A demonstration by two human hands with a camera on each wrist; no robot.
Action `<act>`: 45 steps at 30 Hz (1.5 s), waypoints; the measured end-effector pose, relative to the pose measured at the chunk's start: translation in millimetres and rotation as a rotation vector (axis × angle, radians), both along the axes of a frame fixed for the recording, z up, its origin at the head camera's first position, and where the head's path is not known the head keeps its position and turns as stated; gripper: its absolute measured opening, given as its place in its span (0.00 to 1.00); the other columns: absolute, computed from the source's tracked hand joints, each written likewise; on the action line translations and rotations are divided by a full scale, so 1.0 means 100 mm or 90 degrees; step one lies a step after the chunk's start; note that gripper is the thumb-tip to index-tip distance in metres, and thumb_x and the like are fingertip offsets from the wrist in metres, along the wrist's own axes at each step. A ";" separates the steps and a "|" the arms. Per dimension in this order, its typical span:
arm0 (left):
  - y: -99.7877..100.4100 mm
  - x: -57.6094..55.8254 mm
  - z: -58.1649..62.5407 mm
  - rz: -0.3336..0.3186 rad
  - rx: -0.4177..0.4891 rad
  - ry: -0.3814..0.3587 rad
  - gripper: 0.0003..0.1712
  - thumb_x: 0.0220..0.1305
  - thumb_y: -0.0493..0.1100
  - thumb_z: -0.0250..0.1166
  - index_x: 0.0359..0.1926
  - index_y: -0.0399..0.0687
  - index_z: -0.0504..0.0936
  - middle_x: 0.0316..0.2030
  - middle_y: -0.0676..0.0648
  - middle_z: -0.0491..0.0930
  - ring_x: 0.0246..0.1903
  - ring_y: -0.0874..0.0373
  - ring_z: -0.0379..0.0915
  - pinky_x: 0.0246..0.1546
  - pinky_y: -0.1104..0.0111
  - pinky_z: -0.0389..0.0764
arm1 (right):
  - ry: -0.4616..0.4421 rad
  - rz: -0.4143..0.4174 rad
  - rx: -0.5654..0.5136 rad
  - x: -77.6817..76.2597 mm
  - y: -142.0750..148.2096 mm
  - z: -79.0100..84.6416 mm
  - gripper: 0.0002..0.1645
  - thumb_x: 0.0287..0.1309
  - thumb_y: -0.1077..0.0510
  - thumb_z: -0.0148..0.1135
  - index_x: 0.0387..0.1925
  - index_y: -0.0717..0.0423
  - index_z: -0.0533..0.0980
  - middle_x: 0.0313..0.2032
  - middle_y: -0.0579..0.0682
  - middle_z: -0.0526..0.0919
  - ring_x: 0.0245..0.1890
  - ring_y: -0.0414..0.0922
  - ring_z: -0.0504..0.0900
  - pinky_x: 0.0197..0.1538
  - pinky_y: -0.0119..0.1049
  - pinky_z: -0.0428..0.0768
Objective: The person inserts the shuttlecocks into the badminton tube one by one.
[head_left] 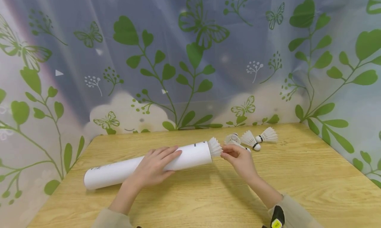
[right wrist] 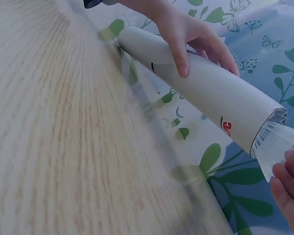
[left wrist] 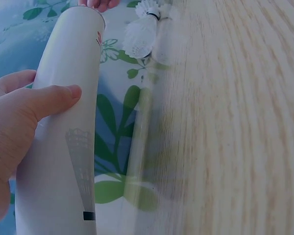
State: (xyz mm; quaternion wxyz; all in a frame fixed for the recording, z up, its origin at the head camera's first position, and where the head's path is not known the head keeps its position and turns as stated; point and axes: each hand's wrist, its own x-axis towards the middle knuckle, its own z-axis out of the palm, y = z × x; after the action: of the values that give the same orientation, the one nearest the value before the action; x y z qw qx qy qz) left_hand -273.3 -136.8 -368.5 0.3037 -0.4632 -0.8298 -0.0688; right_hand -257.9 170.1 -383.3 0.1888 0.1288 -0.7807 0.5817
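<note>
Blue-grey and cream, a hanging backdrop [head_left: 235, 36] printed with green leaves and butterflies rose behind a pale, wood-grained table [head_left: 312, 178]. Across the table stretched a long, white, cylindrical shuttlecock tube [head_left: 119, 172], its long axis running from the person's near left to the farther right, mouth to the right.

The person's left hand [head_left: 157, 165] held the tube around its middle, fingers over the top and thumb along the near side. The right hand [head_left: 241, 161] was the nearer to the mouth, thumb and fingers drawn narrow, pinching the rim of a white shuttlecock with a ribbed, flaring skirt [head_left: 215, 147]. That shuttlecock lay just left of those fingertips, in line with the tube, skirt outward and its base hidden inside.

Beyond the right hand, a loose cluster of white shuttlecocks with dark bands [head_left: 250, 138] lay on the table.

Near the mouth, the tube bore a red logo [right wrist: 226, 127] with tiny lettering I couldn't read; farther along was a grey printed shuttlecock picture [left wrist: 80, 161]. On the right cuff, a small yellow label [head_left: 276, 223] was illegible too.
</note>
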 end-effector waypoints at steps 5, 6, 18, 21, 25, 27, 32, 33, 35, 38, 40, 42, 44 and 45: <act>0.00 0.00 0.00 -0.002 -0.001 0.006 0.42 0.44 0.49 0.74 0.62 0.51 0.69 0.59 0.48 0.70 0.51 0.48 0.72 0.42 0.53 0.76 | -0.014 0.003 -0.020 0.00 -0.01 0.00 0.07 0.51 0.71 0.63 0.35 0.69 0.80 0.33 0.60 0.82 0.31 0.34 0.80 0.37 0.26 0.78; 0.00 -0.01 0.00 -0.002 -0.001 0.008 0.42 0.44 0.49 0.75 0.62 0.51 0.69 0.59 0.48 0.71 0.51 0.48 0.72 0.42 0.53 0.76 | -0.009 0.000 -0.023 0.01 -0.02 0.00 0.07 0.51 0.71 0.63 0.35 0.69 0.80 0.34 0.60 0.82 0.31 0.34 0.79 0.37 0.26 0.78; -0.02 -0.01 0.00 0.004 0.010 0.015 0.42 0.42 0.48 0.76 0.62 0.50 0.70 0.58 0.46 0.72 0.50 0.47 0.72 0.41 0.52 0.76 | 0.041 -0.010 -0.047 0.04 -0.16 0.00 0.07 0.49 0.75 0.62 0.34 0.72 0.79 0.34 0.64 0.82 0.30 0.31 0.78 0.36 0.24 0.78; -0.02 -0.01 0.00 0.005 0.014 0.016 0.43 0.42 0.47 0.76 0.62 0.50 0.70 0.59 0.46 0.71 0.50 0.47 0.72 0.42 0.52 0.76 | 0.035 -0.015 -0.044 0.05 -0.18 0.01 0.07 0.49 0.75 0.62 0.33 0.71 0.80 0.34 0.64 0.82 0.30 0.32 0.79 0.37 0.24 0.78; -0.03 -0.01 0.00 0.002 0.016 0.012 0.43 0.42 0.46 0.76 0.62 0.49 0.70 0.59 0.46 0.71 0.50 0.47 0.72 0.42 0.52 0.76 | 0.024 -0.019 -0.038 0.06 -0.20 0.01 0.08 0.49 0.75 0.62 0.34 0.71 0.80 0.35 0.63 0.82 0.31 0.32 0.79 0.37 0.25 0.78; -0.03 -0.01 0.00 0.001 0.017 0.012 0.43 0.42 0.46 0.76 0.62 0.49 0.70 0.59 0.45 0.71 0.50 0.48 0.72 0.41 0.52 0.76 | 0.020 -0.018 -0.038 0.06 -0.22 0.01 0.08 0.49 0.74 0.62 0.34 0.70 0.80 0.35 0.63 0.82 0.30 0.33 0.79 0.37 0.25 0.78; -0.02 0.00 -0.01 -0.003 0.014 0.018 0.43 0.42 0.47 0.76 0.62 0.50 0.70 0.59 0.46 0.71 0.50 0.48 0.71 0.40 0.52 0.76 | 0.007 0.002 -0.043 0.06 -0.28 -0.01 0.07 0.49 0.74 0.62 0.34 0.70 0.80 0.36 0.62 0.82 0.31 0.36 0.80 0.38 0.26 0.79; -0.02 0.00 -0.01 -0.003 0.013 0.018 0.43 0.42 0.47 0.76 0.62 0.50 0.70 0.59 0.47 0.71 0.50 0.48 0.71 0.40 0.52 0.76 | 0.007 0.006 -0.043 0.06 -0.29 -0.02 0.07 0.49 0.75 0.62 0.33 0.70 0.80 0.36 0.62 0.82 0.31 0.36 0.79 0.38 0.27 0.79; -0.01 0.00 -0.01 -0.001 0.013 0.015 0.43 0.42 0.47 0.76 0.62 0.50 0.70 0.59 0.47 0.71 0.51 0.47 0.72 0.40 0.52 0.76 | 0.011 0.013 -0.046 0.06 -0.31 -0.02 0.07 0.48 0.76 0.62 0.33 0.71 0.80 0.36 0.62 0.82 0.32 0.36 0.80 0.38 0.27 0.79; -0.01 0.00 -0.01 0.006 0.013 0.007 0.43 0.43 0.47 0.76 0.62 0.50 0.70 0.60 0.47 0.70 0.51 0.48 0.71 0.41 0.52 0.76 | 0.013 0.018 -0.053 0.07 -0.34 -0.02 0.08 0.47 0.77 0.61 0.32 0.72 0.80 0.36 0.63 0.82 0.31 0.36 0.80 0.38 0.27 0.79; -0.02 0.00 -0.01 0.010 0.015 0.005 0.42 0.43 0.47 0.76 0.62 0.50 0.70 0.60 0.47 0.69 0.52 0.48 0.71 0.42 0.52 0.76 | 0.008 0.019 -0.059 0.07 -0.36 -0.02 0.08 0.47 0.77 0.61 0.33 0.72 0.80 0.36 0.64 0.82 0.31 0.35 0.80 0.38 0.27 0.79; -0.02 0.00 -0.01 0.010 0.016 0.004 0.42 0.43 0.47 0.76 0.62 0.50 0.70 0.60 0.48 0.69 0.52 0.48 0.71 0.42 0.52 0.76 | 0.000 0.015 -0.061 0.07 -0.36 -0.02 0.07 0.48 0.77 0.61 0.32 0.72 0.80 0.36 0.64 0.82 0.31 0.35 0.80 0.38 0.27 0.79; -0.02 0.00 -0.01 0.007 0.017 0.008 0.42 0.42 0.47 0.76 0.62 0.50 0.70 0.60 0.47 0.70 0.52 0.48 0.71 0.41 0.52 0.76 | -0.011 0.011 -0.060 0.07 -0.37 -0.02 0.07 0.48 0.76 0.61 0.32 0.72 0.80 0.35 0.64 0.83 0.31 0.36 0.81 0.38 0.28 0.79; -0.02 0.00 -0.01 0.006 0.017 0.009 0.42 0.42 0.47 0.76 0.62 0.50 0.70 0.60 0.47 0.70 0.52 0.48 0.71 0.41 0.52 0.76 | -0.014 0.010 -0.056 0.07 -0.37 -0.02 0.07 0.49 0.75 0.61 0.32 0.72 0.80 0.35 0.64 0.83 0.31 0.37 0.81 0.38 0.28 0.79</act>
State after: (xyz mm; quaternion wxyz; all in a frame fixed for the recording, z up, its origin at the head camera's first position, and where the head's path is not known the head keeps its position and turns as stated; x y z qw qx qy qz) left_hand -273.3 -139.0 -369.6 0.3159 -0.4556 -0.8288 -0.0756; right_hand -250.6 133.1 -385.1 0.1812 0.1202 -0.7552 0.6184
